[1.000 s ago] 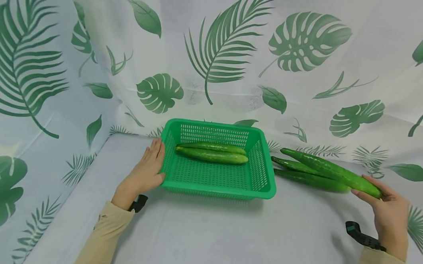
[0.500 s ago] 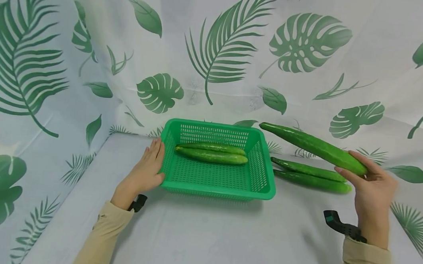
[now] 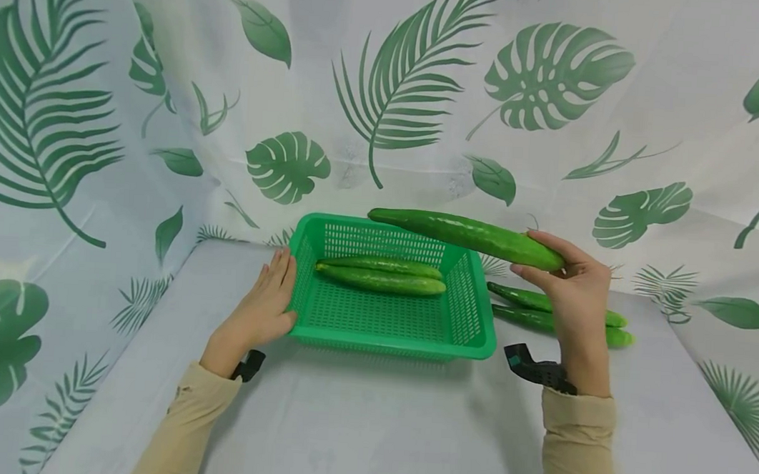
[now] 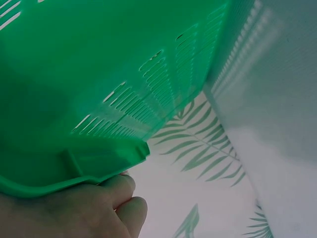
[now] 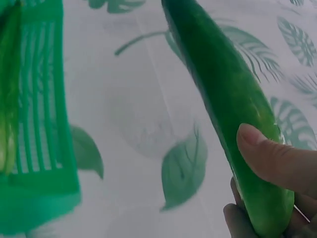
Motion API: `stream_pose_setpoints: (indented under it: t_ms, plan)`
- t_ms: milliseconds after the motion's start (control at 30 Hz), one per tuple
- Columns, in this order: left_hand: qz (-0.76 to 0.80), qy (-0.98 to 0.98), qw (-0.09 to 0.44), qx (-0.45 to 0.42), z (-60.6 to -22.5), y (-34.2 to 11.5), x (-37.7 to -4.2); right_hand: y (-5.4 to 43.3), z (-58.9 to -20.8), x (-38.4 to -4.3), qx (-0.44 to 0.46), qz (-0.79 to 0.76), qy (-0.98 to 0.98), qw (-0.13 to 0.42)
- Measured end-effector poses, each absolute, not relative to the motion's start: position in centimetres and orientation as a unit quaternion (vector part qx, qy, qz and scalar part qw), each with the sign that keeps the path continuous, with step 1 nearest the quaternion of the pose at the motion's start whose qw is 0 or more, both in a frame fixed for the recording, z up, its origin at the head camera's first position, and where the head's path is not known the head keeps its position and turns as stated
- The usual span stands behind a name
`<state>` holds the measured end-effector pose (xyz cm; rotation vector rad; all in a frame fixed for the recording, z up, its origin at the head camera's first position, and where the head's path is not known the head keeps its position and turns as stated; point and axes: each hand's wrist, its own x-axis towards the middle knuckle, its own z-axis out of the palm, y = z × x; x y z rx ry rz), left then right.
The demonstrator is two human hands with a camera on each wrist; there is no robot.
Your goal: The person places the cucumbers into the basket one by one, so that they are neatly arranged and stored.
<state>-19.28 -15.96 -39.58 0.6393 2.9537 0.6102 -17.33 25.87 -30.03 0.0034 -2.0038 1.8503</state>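
Observation:
In the head view my right hand [image 3: 577, 283] grips a long cucumber [image 3: 463, 234] by its right end, thumb on the near side. The cucumber is held in the air, its far tip pointing left above the back right part of a green plastic basket [image 3: 374, 343]. Two cucumbers [image 3: 380, 278] lie side by side inside the basket, toward its back. My left hand [image 3: 263, 302] rests with straight fingers against the basket's left rim. From the left wrist view, the fingers [image 4: 124, 191] touch the underside of the basket rim [image 4: 44, 188].
Two more cucumbers [image 3: 523, 317] lie on the white table [image 3: 370, 423] right of the basket, partly hidden behind my right hand and wrist. A leaf-printed white sheet [image 3: 418, 110] hangs along the back and left of the table.
My right hand has carried the cucumber up and left, away from the pair on the table and over toward the basket. The left hand and basket have stayed in place.

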Motion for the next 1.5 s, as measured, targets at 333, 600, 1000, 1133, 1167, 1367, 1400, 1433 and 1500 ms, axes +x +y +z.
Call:
stream_pose_setpoints:
  t_ms: [333, 600, 1000, 1133, 1167, 1367, 1400, 1433, 1500]
  plan:
    - [0.195, 0.958, 0.027, 0.209, -39.6, -15.9, -19.2, 20.1, -32.5, -18.5, -0.015, 0.586, -0.803, 0.110]
    - [0.192, 0.959, 0.028, 0.207, -39.6, -15.9, -19.2, 18.0, -36.1, -19.7, -0.034, 0.560, -0.827, 0.023]
    - [0.199, 0.957, 0.030, 0.207, -39.4, -15.9, -19.0, 17.2, -38.4, -20.5, -0.025, 0.474, -0.880, -0.036]
    - [0.196, 0.958, 0.034, 0.204, -39.4, -15.8, -19.1, 17.1, -38.8, -20.6, -0.015, 0.463, -0.885, -0.051]
    - [0.198, 0.958, 0.034, 0.205, -39.4, -15.8, -19.1, 17.1, -38.9, -20.6, -0.016, 0.457, -0.888, -0.053]
    - [0.199, 0.957, 0.030, 0.208, -39.3, -15.8, -19.1, 16.9, -38.9, -20.5, -0.031, 0.425, -0.903, -0.050]
    - [0.198, 0.957, 0.030, 0.208, -39.4, -15.8, -19.1, 16.9, -38.9, -20.4, -0.032, 0.420, -0.906, -0.047]
    - [0.196, 0.958, 0.030, 0.208, -39.4, -15.8, -19.1, 16.9, -38.8, -20.4, -0.033, 0.416, -0.907, -0.045]
    - [0.195, 0.958, 0.031, 0.207, -39.5, -15.9, -19.2, 16.8, -38.8, -20.4, -0.034, 0.413, -0.909, -0.047]
